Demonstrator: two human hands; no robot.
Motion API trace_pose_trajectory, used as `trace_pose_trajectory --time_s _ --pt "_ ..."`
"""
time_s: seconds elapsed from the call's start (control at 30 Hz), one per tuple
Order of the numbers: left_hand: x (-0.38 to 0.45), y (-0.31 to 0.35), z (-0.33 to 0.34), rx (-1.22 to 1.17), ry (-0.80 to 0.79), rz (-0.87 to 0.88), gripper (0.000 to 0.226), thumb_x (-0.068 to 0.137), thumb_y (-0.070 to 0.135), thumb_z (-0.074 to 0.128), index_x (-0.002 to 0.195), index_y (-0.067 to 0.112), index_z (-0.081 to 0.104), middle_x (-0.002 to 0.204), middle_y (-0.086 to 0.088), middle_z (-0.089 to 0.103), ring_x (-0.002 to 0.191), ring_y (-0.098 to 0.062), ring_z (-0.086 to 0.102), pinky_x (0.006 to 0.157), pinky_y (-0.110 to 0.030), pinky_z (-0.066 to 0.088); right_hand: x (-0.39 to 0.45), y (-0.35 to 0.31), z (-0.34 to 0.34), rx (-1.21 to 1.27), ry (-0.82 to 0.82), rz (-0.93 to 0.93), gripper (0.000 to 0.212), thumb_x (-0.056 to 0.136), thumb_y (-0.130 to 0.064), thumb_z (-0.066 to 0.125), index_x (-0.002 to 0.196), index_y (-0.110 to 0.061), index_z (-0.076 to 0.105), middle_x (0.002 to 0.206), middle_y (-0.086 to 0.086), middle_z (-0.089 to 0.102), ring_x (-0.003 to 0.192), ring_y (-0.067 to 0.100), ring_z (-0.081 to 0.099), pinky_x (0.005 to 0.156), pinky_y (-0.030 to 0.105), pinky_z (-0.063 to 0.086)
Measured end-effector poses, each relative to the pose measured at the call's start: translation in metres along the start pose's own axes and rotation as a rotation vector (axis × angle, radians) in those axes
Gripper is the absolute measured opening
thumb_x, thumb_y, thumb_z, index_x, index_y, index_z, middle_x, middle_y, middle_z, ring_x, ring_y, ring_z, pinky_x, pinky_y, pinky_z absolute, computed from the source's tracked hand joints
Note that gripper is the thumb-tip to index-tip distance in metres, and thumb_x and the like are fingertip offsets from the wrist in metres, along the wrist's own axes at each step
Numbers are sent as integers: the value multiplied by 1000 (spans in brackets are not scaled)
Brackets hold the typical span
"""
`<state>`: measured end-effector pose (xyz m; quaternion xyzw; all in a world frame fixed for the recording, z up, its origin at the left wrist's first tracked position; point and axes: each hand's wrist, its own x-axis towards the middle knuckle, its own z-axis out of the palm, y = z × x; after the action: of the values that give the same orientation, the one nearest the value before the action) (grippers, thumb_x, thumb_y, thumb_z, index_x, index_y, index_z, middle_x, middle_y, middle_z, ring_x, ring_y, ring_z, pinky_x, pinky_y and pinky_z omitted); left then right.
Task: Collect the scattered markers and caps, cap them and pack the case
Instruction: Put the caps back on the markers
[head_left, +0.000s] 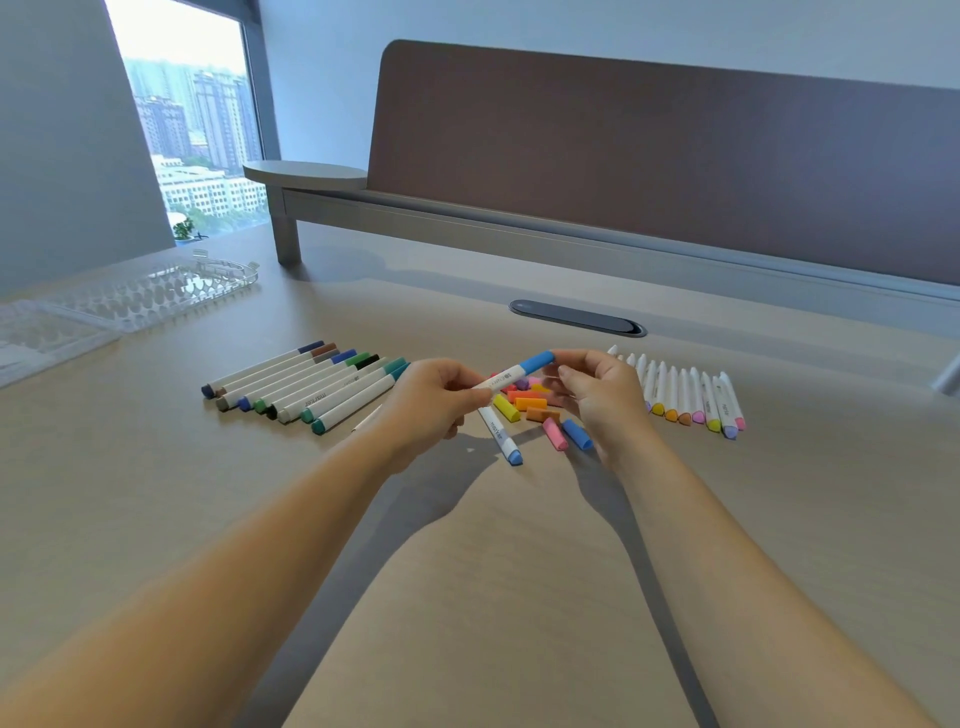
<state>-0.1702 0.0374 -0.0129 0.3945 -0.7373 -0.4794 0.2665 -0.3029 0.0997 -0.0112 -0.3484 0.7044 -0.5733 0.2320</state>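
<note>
The left hand (434, 397) pinches the white barrel of a marker (511, 375) between thumb and curled fingers, holding it above the tabletop (519, 571) with its far end tilted up toward the right. The right hand (597, 392) meets it there, thumb and fingertips closed round the blue cap (537, 361) that sits on that raised end. Just beneath the two hands lies a loose heap of caps (530, 402), yellow, orange, pink and purple among them, with a pink cap (554, 434) and a blue cap (577, 434) lying a little nearer the person. Beside these, touching the tabletop under the left hand, rests another white marker (500, 435) with a pale blue end pointing toward the person. To the left is a row of capped markers (306, 387) lying side by side at a slant, their caps dark blue, brown, grey, green, black and teal. To the right, partly hidden by the right hand, is a row of uncapped markers (685, 395), white barrels with coloured bases in yellow, orange, pink and lilac. Well apart, at the far left of the tabletop, lies the clear plastic case (150, 296), opened flat, its tray moulded with rows of round sockets. Behind everything run a dark cable slot (576, 317) and a brown divider panel (675, 171).
</note>
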Motion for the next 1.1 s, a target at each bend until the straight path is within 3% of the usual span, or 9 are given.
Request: trace_pose_trajectory --time_s 0.13,0.27,0.4,0.53,0.67,0.77,0.9,1.0,1.1 --pt "2 5 -2 -183 -71 -173 19 89 12 54 99 -1 63 75 -9 52 54 -11 38 41 -12 36 2 2 3 -46 6 -19 28 97 -4 37 116 -5 57 117 15 60 106 23 59 78 23 49" --pt "1 6 0 -319 -83 -240 13 91 9 51 85 1 60 80 -11 54 54 -12 39 38 -12 37 6 0 8 -48 16 -71 30 98 -2 34 117 -5 57 112 10 59 102 17 56 63 13 48" --pt "3 4 -4 -405 -123 -276 21 94 14 46 107 0 54 79 -7 58 57 -11 50 45 -14 49 10 -8 11 -105 -81 -161 35 97 -2 34 127 -6 52 127 9 56 116 17 52 82 13 46" --pt "3 3 -16 -519 -215 -365 23 96 17 40 100 -1 54 73 -8 64 57 -14 63 54 -22 56 16 -1 -1 -263 -63 -170 36 96 -5 41 132 -9 48 132 10 53 122 20 50 90 23 43" --pt "1 -4 -18 -608 -211 -430 31 98 18 37 84 1 58 56 -7 67 47 -12 65 52 -23 56 14 15 -19 -469 -72 -105 31 93 -9 50 124 -6 55 126 11 57 103 16 52 81 23 40" --pt "-1 -4 -16 -652 -192 -451 31 98 18 36 83 1 58 68 -9 65 46 -12 65 50 -23 55 10 22 -25 -540 -84 -48 27 92 -9 52 118 -6 59 126 9 58 106 17 53 83 26 42" --pt "-3 -5 -15 -664 -187 -450 30 98 17 35 86 0 57 76 -11 63 46 -13 65 54 -24 56 6 26 -30 -594 -119 -46 23 92 -8 51 111 -4 64 134 3 54 118 19 51 97 31 44" --pt "-5 -3 -14 -593 -148 -417 22 97 15 40 95 -3 53 76 -9 61 53 -13 64 52 -22 56 3 27 -30 -677 -141 -71 23 92 -9 51 110 -5 66 133 4 55 109 17 51 82 25 39" --pt "1 -9 -9 -100 35 -281 19 93 15 49 106 2 54 79 -7 60 63 -14 60 57 -21 55 3 30 -26 -764 -170 -105 25 93 -12 51 111 -6 66 127 7 59 96 16 52 68 17 36"
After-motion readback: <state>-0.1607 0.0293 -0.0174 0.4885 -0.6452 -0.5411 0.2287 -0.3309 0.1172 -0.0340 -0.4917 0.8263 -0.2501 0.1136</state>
